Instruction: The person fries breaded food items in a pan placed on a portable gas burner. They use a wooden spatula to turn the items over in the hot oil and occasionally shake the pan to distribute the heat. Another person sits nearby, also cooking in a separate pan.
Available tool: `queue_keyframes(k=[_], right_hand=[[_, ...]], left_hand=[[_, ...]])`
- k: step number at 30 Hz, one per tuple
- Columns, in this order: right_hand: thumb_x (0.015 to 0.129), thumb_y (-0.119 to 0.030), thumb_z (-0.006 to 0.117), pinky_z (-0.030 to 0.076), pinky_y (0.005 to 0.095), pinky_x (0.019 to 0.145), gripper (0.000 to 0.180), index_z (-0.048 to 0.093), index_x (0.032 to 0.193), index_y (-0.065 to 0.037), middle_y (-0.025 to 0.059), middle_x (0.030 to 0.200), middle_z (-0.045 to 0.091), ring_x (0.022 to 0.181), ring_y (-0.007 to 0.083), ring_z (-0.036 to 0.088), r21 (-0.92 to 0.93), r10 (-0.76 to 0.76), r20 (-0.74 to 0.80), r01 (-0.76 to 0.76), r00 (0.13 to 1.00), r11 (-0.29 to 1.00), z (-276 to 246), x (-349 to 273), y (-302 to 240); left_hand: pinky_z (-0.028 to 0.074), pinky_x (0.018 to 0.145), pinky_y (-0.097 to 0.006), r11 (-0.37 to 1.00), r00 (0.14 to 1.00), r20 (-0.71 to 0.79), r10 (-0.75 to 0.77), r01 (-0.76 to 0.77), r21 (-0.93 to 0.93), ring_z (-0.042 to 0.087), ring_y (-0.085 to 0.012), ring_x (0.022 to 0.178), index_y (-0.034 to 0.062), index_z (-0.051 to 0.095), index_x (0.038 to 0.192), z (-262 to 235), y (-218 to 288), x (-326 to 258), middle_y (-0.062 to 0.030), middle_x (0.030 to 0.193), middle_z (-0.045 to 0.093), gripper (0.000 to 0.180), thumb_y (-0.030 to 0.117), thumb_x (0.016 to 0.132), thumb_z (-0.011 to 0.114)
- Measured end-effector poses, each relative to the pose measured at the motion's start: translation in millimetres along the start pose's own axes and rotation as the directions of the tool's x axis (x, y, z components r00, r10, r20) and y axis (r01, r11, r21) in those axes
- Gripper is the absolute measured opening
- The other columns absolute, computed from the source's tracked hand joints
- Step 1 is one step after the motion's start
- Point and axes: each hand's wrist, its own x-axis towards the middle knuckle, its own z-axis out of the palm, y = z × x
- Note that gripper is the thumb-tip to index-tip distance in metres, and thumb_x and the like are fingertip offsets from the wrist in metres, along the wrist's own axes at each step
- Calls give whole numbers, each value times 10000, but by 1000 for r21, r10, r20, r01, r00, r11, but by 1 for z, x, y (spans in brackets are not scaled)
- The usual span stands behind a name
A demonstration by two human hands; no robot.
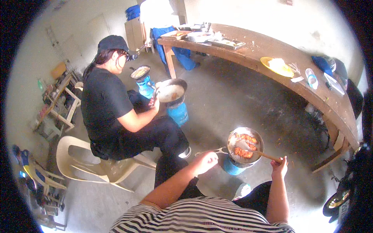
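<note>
In front of me a frying pan (260, 142) sits on a blue gas burner (233, 167). Several reddish-orange fried pieces (248, 138) lie in it. My right hand (279, 166) is closed around the handle of a wooden-handled turner (269, 156), whose pale blade (243, 145) rests among the pieces. Left of the pan, my left hand (206, 163) is curled at its long metal handle (218, 150). The fingers look closed on that handle, though my hand hides part of the grip.
A person in black (103, 97) sits on a plastic chair (77, 155) at my left, beside a larger pan (182, 87) on another blue burner (178, 113). Beyond stands a smaller pan (140, 72). A curved wooden table (256, 40) bears trays and a yellow plate (268, 64).
</note>
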Motion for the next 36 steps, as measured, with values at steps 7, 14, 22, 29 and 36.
queue_keyframes(k=[7, 14, 22, 29, 36], right_hand=[[874, -367, 592, 524, 312, 503, 305, 515, 859, -72, 74, 730, 560, 563, 219, 578, 85, 10, -32, -7, 999, 996, -7, 3, -11], [854, -387, 615, 539, 298, 554, 342, 521, 877, -59, 94, 754, 557, 614, 213, 589, 73, -16, -34, 19, 999, 997, -11, 5, -12], [872, -378, 592, 547, 329, 625, 358, 485, 950, -46, 99, 826, 529, 711, 225, 572, 2, -123, -11, 123, 992, 992, -40, 28, 3], [885, -394, 564, 523, 385, 669, 393, 459, 1028, -43, 117, 886, 522, 798, 265, 557, 94, 82, -73, -75, 994, 993, -4, 8, 3], [887, -374, 567, 531, 377, 652, 357, 461, 978, -46, 116, 899, 510, 757, 262, 559, 104, 17, -69, -10, 997, 995, -3, 12, 4]], left_hand=[[457, 858, -358, 393, 984, 108, -144, 157, -906, 585, -244, 980, 59, 510, 1212, -34, -33, 49, -111, 1161, 578, 394, 298, 899, 526], [476, 808, -358, 303, 942, 40, -332, 147, -942, 593, -235, 966, 70, 507, 1198, -20, -91, 60, -93, 1110, 603, 330, 177, 889, 548], [472, 816, -366, 306, 928, 147, -343, 259, -916, 590, -232, 968, 79, 520, 1184, -32, -104, 42, -93, 1113, 598, 307, 185, 897, 538], [466, 794, -354, 330, 914, 111, -390, 251, -910, 587, -208, 952, 88, 522, 1183, -41, -106, 30, -76, 1109, 602, 294, 191, 908, 515], [466, 791, -347, 362, 924, 125, -362, 263, -894, 579, -189, 930, 106, 504, 1206, -37, -109, 34, -53, 1096, 600, 313, 213, 912, 518]])
